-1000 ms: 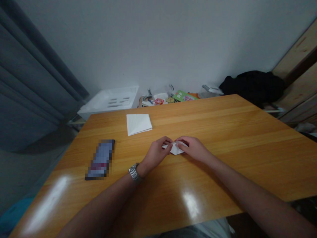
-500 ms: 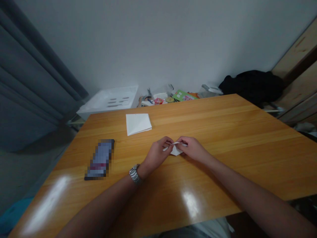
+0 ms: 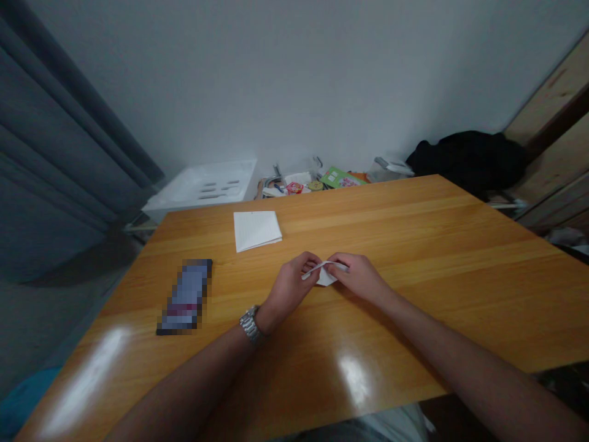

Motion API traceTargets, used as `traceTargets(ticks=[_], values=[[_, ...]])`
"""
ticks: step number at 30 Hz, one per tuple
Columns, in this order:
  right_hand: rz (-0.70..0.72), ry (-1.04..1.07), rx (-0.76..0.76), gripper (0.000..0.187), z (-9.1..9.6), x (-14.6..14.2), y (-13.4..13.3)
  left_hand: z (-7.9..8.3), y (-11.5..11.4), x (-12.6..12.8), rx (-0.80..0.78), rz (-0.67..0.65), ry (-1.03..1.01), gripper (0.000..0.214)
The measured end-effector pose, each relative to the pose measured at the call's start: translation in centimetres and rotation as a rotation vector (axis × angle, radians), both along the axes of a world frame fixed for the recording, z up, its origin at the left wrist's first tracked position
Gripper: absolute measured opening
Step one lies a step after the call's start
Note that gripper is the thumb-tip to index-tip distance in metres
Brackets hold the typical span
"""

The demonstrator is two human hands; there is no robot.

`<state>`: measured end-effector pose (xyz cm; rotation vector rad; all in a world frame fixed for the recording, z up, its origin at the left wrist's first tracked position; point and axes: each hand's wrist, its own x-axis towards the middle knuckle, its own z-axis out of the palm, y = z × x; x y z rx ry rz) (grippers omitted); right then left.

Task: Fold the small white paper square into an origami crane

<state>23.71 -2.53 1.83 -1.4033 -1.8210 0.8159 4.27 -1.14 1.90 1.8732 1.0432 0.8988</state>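
A small folded piece of white paper (image 3: 327, 277) is held between both hands, over the middle of the wooden table (image 3: 396, 227). My left hand (image 3: 293, 281) pinches its left side, thumb in front and fingers behind. My right hand (image 3: 355, 272) grips the right side in the same way, with the fingertips partly hidden by the paper. The paper's creased point faces me, and its upper edges stand raised between the thumbs. A silver watch (image 3: 251, 324) is on my left wrist.
A stack of white lined paper (image 3: 256, 230) lies beyond my left hand. A phone (image 3: 186, 297), its screen blurred out, rests at the left. Behind the table are a white plastic tray (image 3: 202, 183), a green booklet (image 3: 341, 178) and a black cloth bundle (image 3: 469, 161).
Both hands keep hold of the folded paper and have barely moved. The paper is tilted slightly, with its left edge showing more between the left fingers.
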Motion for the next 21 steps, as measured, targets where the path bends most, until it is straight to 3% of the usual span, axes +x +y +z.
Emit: traceTargets(ticks=[13,21], values=[[-0.074,0.109,-0.013,0.014,-0.34,-0.68,-0.05,0.21,-0.50,0.07,0.083,-0.013,0.057,0.013],[-0.010,0.134,0.001,0.022,-0.69,-0.08,0.32,-0.20,0.17,-0.22,0.062,0.005,-0.030,0.017]])
